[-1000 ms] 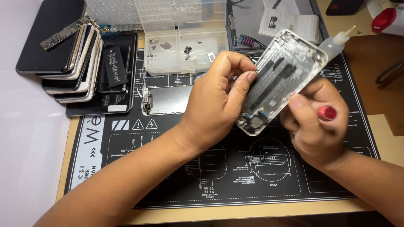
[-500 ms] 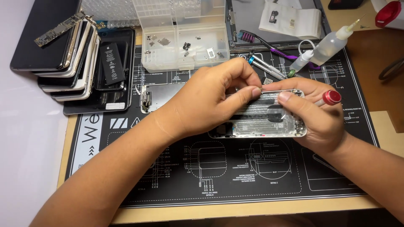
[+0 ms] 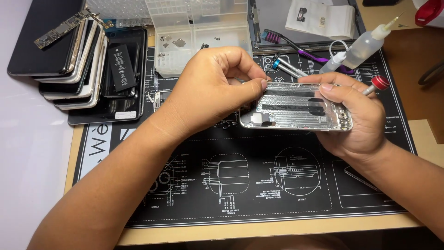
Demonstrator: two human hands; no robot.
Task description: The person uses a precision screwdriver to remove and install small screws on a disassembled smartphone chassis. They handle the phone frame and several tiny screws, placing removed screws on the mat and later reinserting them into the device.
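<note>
Both my hands held the silver phone housing (image 3: 296, 107) above the black repair mat (image 3: 240, 185): left hand (image 3: 210, 90) pinching its far-left edge, right hand (image 3: 356, 120) wrapped around its right end with a red-capped screwdriver (image 3: 377, 84).

A black rubber work mat printed with white technical drawings (image 3: 259, 185) covers a light wooden desktop (image 3: 277, 229), which shows along the near edge below the hands. Left of the left forearm lies a pale lavender-white surface (image 3: 32, 162). Lighting is even and bright.
</note>
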